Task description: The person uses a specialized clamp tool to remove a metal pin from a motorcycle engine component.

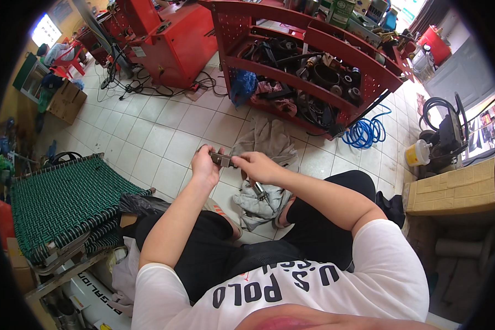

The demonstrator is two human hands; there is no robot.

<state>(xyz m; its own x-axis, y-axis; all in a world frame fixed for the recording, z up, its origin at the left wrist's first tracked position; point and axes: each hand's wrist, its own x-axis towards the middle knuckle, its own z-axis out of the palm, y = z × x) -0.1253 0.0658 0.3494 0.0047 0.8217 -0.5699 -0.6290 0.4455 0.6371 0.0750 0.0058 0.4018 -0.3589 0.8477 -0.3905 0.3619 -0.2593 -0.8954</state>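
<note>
In front of my knees, both hands are raised over the floor and meet at a small brownish metal block [221,160]. My left hand [205,168] is closed round its left end, with the fingers curled up behind it. From the other side, my right hand [258,166] pinches its right end between thumb and fingers. Just below the right hand, a silver cylindrical metal part [258,191] lies tilted on a pale grey rag [250,215]. A brownish-grey cloth [267,137] is spread on the tiles beyond the hands.
A red tool cart [313,71] loaded with parts stands ahead, a coiled blue hose [366,131] at its right foot. A red machine [173,47] with cables is at the far left. Near left is a green woven folding bed [71,198]; at right, a yellowish padded box [451,187].
</note>
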